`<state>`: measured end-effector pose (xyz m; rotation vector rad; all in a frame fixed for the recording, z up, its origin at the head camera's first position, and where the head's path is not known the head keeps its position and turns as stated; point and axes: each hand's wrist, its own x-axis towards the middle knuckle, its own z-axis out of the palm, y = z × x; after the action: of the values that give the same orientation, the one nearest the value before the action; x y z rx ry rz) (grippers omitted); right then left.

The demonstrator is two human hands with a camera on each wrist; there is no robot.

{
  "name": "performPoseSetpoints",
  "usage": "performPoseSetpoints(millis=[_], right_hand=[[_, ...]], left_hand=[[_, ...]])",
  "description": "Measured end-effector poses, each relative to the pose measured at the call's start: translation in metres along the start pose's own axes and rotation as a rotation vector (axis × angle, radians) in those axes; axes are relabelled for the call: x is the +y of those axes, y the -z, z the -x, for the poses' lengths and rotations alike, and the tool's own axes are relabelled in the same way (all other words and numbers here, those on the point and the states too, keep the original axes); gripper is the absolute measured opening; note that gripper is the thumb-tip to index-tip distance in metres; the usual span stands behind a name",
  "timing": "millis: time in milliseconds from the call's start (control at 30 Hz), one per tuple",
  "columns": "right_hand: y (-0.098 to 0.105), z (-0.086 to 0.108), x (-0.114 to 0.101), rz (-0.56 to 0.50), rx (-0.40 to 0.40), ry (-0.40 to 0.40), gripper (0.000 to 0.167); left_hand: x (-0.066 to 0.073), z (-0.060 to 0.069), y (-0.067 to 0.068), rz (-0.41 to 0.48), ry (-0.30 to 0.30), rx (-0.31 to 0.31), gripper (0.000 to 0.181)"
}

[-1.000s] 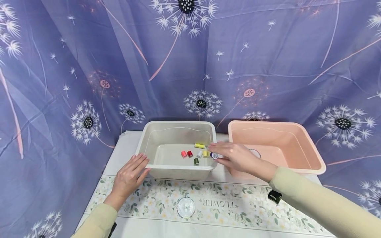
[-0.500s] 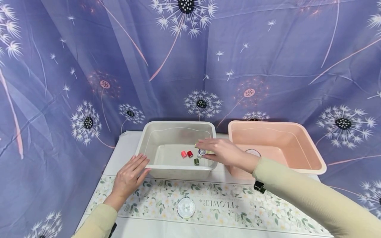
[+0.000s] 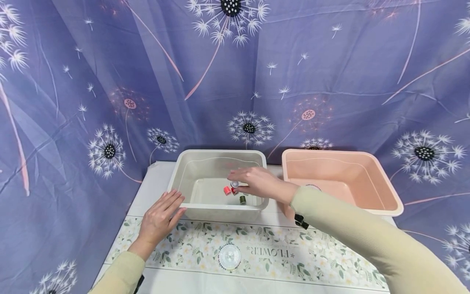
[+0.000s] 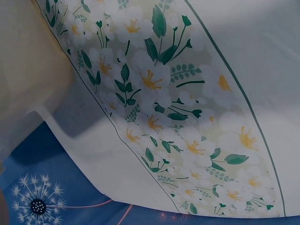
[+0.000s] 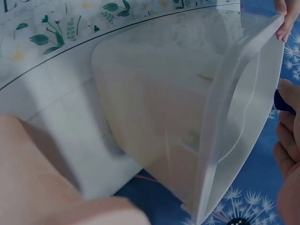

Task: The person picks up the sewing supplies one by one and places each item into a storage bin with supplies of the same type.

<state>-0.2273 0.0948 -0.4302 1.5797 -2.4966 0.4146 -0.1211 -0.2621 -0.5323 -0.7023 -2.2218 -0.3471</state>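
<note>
My right hand [image 3: 257,182] is over the right half of the grey-white plastic bin [image 3: 205,207], pinching a thread spool [image 3: 234,184] between thumb and fingers. Its pale end faces the head camera; in the right wrist view the spool [image 5: 282,101] looks dark blue. Below it on the bin's floor lie a pink spool [image 3: 227,190], a red spool [image 3: 235,192] partly covered, and a dark green spool [image 3: 242,200]. The right hand hides the floor further right. My left hand [image 3: 158,215] rests with extended fingers on the bin's front left corner.
A peach-coloured bin [image 3: 382,210] stands to the right, a narrow gap away from the grey one. Under both is a table with a floral cloth [image 3: 198,245]. Behind them hangs a purple-blue dandelion curtain [image 3: 205,110].
My right hand has moved left from the grey bin's right rim to above the red spool, carrying the blue spool. The yellow and white spools are now hidden behind it. My left hand has stayed put.
</note>
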Motion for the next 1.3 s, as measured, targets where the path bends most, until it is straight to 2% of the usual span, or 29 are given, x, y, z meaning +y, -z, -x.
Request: performPoseSetpoints(millis=[300, 467, 900, 1067, 1300], right_hand=[[-0.009, -0.021, 0.002, -0.041, -0.098, -0.047, 0.044], [-0.01, -0.032, 0.002, -0.027, -0.118, -0.049, 0.042], [-0.017, -0.054, 0.012, 0.001, -0.24, -0.036, 0.042], [-0.02, -0.061, 0.017, -0.021, -0.278, -0.049, 0.042], [-0.024, -0.068, 0.02, -0.019, -0.339, -0.055, 0.042]], left_hand=[[-0.001, 0.0, 0.0, -0.002, 0.002, -0.01, 0.055], [-0.001, 0.001, 0.001, 0.001, 0.011, -0.024, 0.054], [-0.001, -0.001, 0.0, 0.005, -0.01, 0.001, 0.054], [-0.002, -0.001, 0.0, -0.016, -0.015, 0.006, 0.06], [-0.002, 0.001, 0.0, -0.026, 0.008, -0.038, 0.066]])
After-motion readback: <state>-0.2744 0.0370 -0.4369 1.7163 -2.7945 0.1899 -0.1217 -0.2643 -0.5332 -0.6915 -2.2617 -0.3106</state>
